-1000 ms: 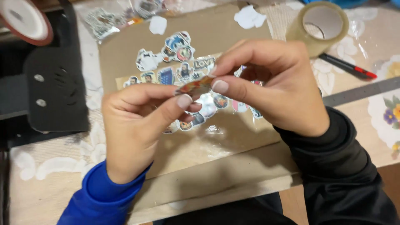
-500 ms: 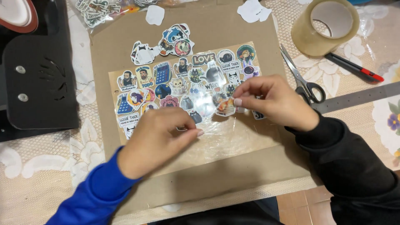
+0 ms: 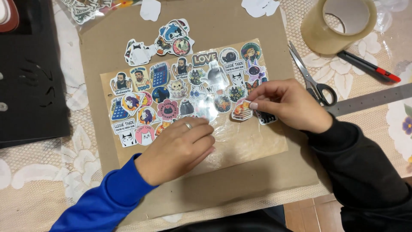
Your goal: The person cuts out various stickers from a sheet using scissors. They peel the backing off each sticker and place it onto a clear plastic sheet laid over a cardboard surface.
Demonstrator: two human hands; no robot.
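Note:
A glossy clear sheet (image 3: 253, 144) covered with many colourful stickers lies on a brown cardboard panel (image 3: 257, 180). My right hand (image 3: 288, 105) pinches a small orange sticker (image 3: 241, 110) at its edge and lowers it onto the sheet's bare lower right part. My left hand (image 3: 182, 148), a ring on one finger, rests flat with fingers together on the sheet just below the sticker rows, pressing it down. A loose pile of stickers (image 3: 165, 41) sits on the cardboard above the sheet.
Scissors (image 3: 311, 79), a roll of clear packing tape (image 3: 339, 23), a red and black pen (image 3: 369, 66) and a metal ruler (image 3: 371, 99) lie to the right. A black case (image 3: 30, 86) lies at left. A bag of stickers (image 3: 90, 8) sits at top.
Both hands held the sticker up near the camera a second ago. They have since come down; the left hand now lies flat on the sheet and the right lowers the sticker onto it.

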